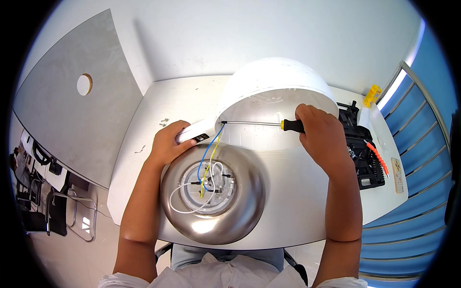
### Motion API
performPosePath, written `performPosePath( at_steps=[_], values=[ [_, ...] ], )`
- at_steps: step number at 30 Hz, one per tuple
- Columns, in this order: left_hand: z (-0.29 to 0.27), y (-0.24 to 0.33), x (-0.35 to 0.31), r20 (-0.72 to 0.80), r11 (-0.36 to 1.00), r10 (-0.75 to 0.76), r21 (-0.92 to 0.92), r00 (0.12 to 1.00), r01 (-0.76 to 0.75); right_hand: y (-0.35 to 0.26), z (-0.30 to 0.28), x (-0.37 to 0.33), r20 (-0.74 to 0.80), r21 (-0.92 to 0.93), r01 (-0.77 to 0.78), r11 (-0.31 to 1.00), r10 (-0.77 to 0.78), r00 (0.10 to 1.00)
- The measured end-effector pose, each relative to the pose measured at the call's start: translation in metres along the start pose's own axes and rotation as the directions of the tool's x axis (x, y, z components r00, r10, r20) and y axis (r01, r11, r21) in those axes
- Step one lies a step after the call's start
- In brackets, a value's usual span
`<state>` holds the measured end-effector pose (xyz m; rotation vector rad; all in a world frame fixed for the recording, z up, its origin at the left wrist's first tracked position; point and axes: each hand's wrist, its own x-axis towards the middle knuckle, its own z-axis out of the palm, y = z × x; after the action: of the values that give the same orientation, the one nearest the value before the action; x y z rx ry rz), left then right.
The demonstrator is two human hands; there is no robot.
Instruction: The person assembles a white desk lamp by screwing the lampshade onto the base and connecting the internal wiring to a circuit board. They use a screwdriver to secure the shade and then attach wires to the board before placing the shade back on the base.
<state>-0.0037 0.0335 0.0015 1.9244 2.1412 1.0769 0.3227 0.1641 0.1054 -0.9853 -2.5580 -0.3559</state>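
My left hand (169, 143) is closed around the white neck (196, 130) of a large white dome-shaped hood (278, 74), which stands with its hollow side toward me. In my right hand (327, 140) is a screwdriver (254, 123) with a black and yellow handle. Its shaft lies level, and the tip meets the hood's inner wall beside the neck. A blue wire (205, 154) and a yellow-green wire (214, 152) run from that spot down to a round metallic bowl-shaped base (252, 206). A white wire (174, 199) loops over the base's open centre.
An opened black tool case (365, 180) lies at the right, with an orange flexible shaft (378, 157) across it. Behind it is a yellow box (372, 96). Small loose screws (164, 122) lie at the left. A metal railing (425, 101) borders the table's right side.
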Motion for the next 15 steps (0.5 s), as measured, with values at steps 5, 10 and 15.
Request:
performPosePath(
  at_steps=[5,10,15],
  values=[
    [0.000,-0.003,0.000,-0.003,1.000,0.011,-0.002,1.000,-0.011,0.002,0.003,-0.001,-0.056,-0.020,0.059,0.998,-0.060,0.997],
    [0.000,-0.002,-0.001,-0.005,1.000,0.012,-0.017,1.000,-0.012,0.000,-0.002,-0.004,-0.024,-0.010,0.064,0.998,-0.064,0.998],
    [-0.001,-0.003,-0.001,0.000,1.000,0.014,-0.021,1.000,-0.014,-0.001,-0.011,-0.009,0.022,0.003,0.039,0.999,-0.039,0.999]
  ],
)
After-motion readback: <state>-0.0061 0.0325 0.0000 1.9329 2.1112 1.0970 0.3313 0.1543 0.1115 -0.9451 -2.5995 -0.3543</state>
